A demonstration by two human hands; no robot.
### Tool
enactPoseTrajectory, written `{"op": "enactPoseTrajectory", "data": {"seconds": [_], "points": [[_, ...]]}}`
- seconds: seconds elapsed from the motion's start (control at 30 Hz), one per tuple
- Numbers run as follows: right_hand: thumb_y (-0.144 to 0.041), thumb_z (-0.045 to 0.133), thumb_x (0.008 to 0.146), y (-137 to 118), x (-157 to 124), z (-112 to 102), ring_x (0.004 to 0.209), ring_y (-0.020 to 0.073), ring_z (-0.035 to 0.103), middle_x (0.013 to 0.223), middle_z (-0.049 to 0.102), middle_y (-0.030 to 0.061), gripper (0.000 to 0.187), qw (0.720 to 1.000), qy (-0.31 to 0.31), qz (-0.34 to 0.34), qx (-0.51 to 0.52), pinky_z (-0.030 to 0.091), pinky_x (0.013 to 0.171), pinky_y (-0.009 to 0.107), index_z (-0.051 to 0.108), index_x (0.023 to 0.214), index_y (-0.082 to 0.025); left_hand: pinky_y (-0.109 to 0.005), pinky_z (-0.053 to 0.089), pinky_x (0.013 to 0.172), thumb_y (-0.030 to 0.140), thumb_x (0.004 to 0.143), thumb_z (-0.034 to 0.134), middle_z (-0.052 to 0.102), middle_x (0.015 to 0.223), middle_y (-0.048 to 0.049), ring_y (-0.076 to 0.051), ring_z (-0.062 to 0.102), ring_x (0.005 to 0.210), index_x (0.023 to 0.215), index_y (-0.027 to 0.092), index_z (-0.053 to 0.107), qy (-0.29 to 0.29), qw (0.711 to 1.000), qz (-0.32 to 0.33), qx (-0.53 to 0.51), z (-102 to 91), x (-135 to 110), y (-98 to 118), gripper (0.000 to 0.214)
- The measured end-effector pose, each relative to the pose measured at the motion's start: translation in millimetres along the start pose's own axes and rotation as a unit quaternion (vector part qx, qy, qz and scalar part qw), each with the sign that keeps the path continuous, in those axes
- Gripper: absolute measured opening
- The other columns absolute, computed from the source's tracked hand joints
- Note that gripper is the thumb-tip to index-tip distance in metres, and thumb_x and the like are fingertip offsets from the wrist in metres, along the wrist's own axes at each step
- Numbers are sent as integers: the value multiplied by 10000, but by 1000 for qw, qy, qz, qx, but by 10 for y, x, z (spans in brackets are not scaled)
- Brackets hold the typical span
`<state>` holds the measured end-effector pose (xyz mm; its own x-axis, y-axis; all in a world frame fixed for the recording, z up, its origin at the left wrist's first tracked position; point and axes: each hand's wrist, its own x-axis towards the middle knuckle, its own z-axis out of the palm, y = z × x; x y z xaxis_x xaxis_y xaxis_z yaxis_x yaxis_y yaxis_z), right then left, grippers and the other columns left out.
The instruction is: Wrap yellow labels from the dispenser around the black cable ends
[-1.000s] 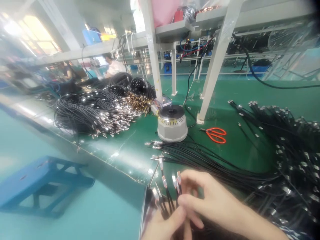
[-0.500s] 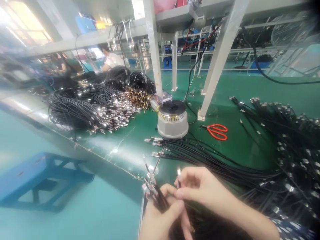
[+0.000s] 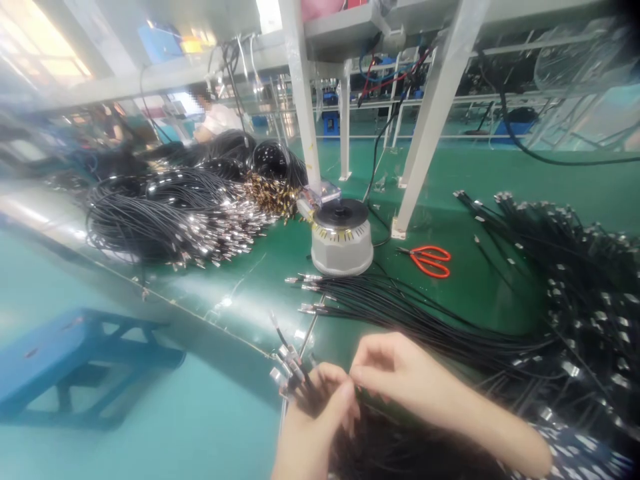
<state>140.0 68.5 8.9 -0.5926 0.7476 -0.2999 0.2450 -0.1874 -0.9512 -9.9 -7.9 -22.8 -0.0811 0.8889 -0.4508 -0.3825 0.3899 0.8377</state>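
My left hand (image 3: 317,413) is wrapped round a bunch of black cables (image 3: 305,393) whose silvery metal ends stick up past the fingers over the table's front edge. Close beside it, my right hand (image 3: 395,367) is pinched shut, its fingertips near the left fingers; whatever they hold is hidden. Behind the hands, a row of loose black cables (image 3: 415,317) with metal ends runs across the green tabletop (image 3: 250,293) to the right.
A grey rotary device with a black top (image 3: 343,240) stands behind the loose cables. Orange-handled cutters (image 3: 430,260) lie right of it. Bundled cables (image 3: 165,217) are heaped at left, more cables (image 3: 595,287) at right. A blue stool (image 3: 55,353) stands below the table's edge.
My right hand has lowered slightly and closed in on my left. The metal cable end that showed above its fingers is out of sight. The view has shifted slightly.
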Motion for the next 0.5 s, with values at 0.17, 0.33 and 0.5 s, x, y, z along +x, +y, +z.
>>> {"op": "enactPoseTrajectory", "data": {"seconds": [0.17,0.33,0.5], "points": [[-266,661,797,-43,-7,74,598,132,538,642,633,29,169,998,-15,-49,27,413,579,237,662,723,-115,-157,351,478,429,561,843,568,564,38,-27,467,476,702,125,581,-36,999,6,8,-75,82,-52,426],[-281,699,753,-230,227,-70,598,134,556,656,647,32,168,994,45,-98,-11,428,540,224,710,709,-120,-162,364,456,443,515,864,625,534,4,-42,489,435,656,124,569,-44,999,-22,-19,-68,103,23,456],[-363,601,872,-487,819,-507,516,67,475,771,641,24,260,957,269,-110,9,429,543,211,663,920,-115,-147,348,422,479,518,854,614,506,9,-38,483,389,653,128,536,-51,998,-21,-33,-37,100,46,492]]}}
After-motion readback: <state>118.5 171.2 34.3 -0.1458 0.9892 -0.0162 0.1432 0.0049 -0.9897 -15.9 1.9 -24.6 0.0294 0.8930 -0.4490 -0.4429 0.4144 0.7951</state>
